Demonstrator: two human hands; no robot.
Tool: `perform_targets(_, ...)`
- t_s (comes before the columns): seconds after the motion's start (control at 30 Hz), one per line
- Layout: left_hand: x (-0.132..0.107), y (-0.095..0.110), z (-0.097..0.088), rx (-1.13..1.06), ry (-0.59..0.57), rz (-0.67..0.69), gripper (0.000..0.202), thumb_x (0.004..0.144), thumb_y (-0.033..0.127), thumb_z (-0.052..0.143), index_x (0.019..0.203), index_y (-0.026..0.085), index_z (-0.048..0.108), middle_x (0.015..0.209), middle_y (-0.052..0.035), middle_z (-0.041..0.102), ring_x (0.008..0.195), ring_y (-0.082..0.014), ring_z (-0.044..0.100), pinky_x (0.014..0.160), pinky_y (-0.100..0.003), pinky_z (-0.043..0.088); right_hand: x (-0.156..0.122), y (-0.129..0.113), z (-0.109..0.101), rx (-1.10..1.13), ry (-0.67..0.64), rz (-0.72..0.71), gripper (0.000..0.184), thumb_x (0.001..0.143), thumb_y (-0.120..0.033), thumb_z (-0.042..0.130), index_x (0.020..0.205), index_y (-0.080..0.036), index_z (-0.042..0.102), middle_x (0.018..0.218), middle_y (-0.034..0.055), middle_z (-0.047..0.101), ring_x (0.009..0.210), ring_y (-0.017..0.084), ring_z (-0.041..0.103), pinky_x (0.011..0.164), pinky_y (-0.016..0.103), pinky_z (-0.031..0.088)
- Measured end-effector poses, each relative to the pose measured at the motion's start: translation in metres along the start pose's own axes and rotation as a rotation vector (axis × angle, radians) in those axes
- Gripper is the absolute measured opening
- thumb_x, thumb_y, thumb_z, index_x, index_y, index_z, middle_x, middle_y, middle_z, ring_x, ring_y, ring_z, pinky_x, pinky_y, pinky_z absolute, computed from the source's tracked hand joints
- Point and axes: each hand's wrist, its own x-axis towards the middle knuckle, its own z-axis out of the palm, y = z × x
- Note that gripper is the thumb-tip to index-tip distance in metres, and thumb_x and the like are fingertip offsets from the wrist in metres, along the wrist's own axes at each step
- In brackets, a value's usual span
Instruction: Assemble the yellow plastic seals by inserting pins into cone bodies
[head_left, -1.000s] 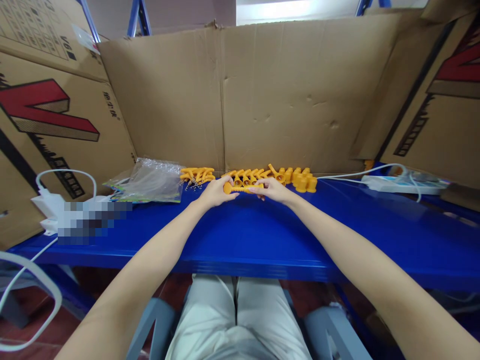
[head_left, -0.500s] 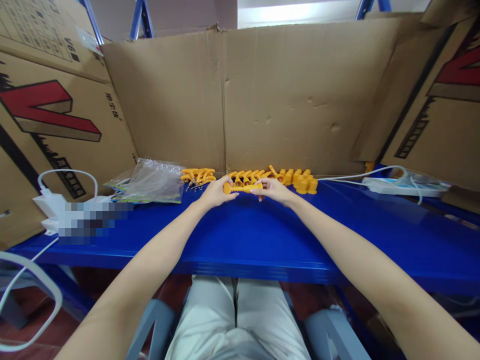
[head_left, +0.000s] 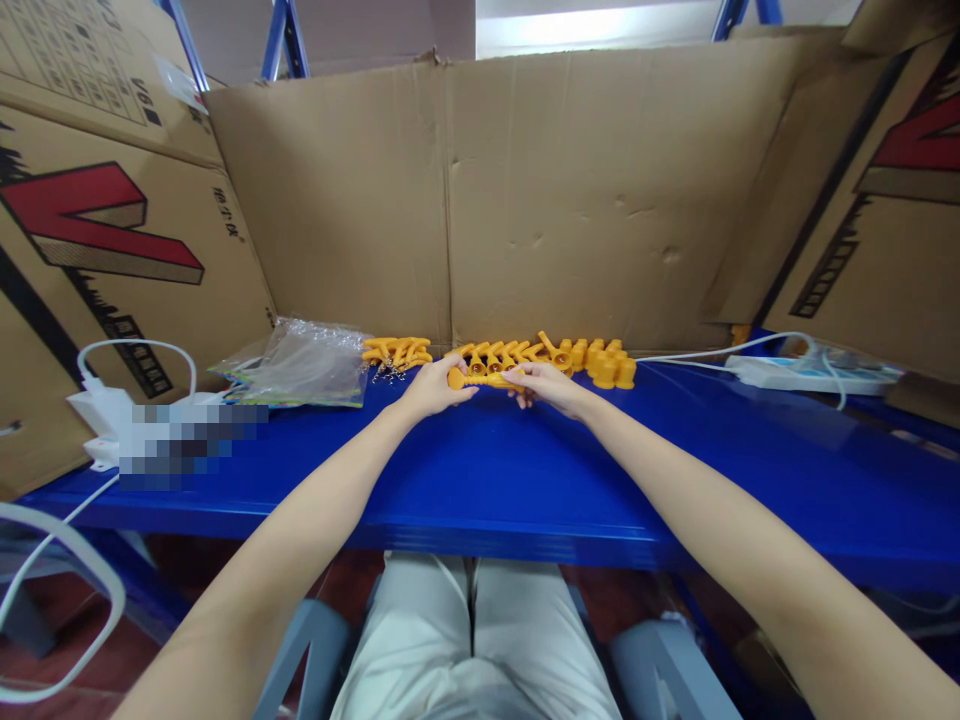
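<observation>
Between my hands, above the blue table, lies a yellow ribbed plastic piece [head_left: 480, 380] with a round, flat end at the left. My left hand [head_left: 435, 388] is closed on that round end. My right hand [head_left: 546, 386] pinches the other end, its fingers covering most of it. Just behind the hands stands a row of yellow handled parts with round cups [head_left: 499, 357]. Beyond my left hand is a pile of yellow branching parts [head_left: 396, 350] with small metal chains [head_left: 390, 374]. Several yellow cylindrical caps [head_left: 611, 365] stand beyond my right hand.
Clear plastic bags [head_left: 307, 362] lie left on the blue table [head_left: 510, 480]. White chargers and a power strip [head_left: 105, 420] sit at the far left; another power strip [head_left: 795, 374] with cables is at the right. Cardboard walls [head_left: 600, 190] enclose the back and sides.
The fingers of my right hand have shifted their grip around the right end of the yellow piece and now cover more of it. My left hand stays nearly still.
</observation>
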Motion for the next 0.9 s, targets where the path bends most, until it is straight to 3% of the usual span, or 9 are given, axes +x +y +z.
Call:
perform_targets(0.17, 0.0006, -0.0006, -0.0005, -0.016, 0.011, -0.024, 0.029, 0.067, 0.035, 0.071, 0.082, 0.019, 0.052, 0.056, 0.0076, 0.048, 0.052, -0.0099, 0.044, 0.056, -0.023, 0.033, -0.0015, -0.0017, 0.0000, -0.027, 0.025, -0.064, 0.038, 0.062, -0.035, 0.082, 0.085, -0.017, 0.059, 0.071, -0.0007, 0.064, 0.052, 0.008, 0.056, 0.048, 0.021, 0.042)
perform_targets(0.47, -0.0025, 0.0019, -0.0030, -0.001, 0.018, 0.007, 0.027, 0.070, 0.036, 0.069, 0.084, 0.020, 0.052, 0.054, 0.0078, 0.050, 0.049, -0.0102, 0.046, 0.055, -0.023, 0.034, -0.0025, -0.0047, 0.0012, -0.018, 0.030, -0.122, 0.041, 0.053, -0.041, 0.085, 0.073, -0.017, 0.060, 0.062, -0.0018, 0.062, 0.048, 0.009, 0.054, 0.051, 0.024, 0.044)
perform_targets(0.9, -0.0032, 0.0047, -0.0039, 0.118, 0.062, 0.027, 0.030, 0.069, 0.039, 0.069, 0.088, 0.020, 0.055, 0.056, 0.0063, 0.046, 0.054, -0.0117, 0.043, 0.057, -0.023, 0.033, -0.0009, -0.0031, 0.0025, 0.088, 0.018, -0.040, 0.033, 0.057, -0.039, 0.081, 0.061, -0.015, 0.059, 0.054, -0.0009, 0.058, 0.040, 0.006, 0.047, 0.040, 0.022, 0.032)
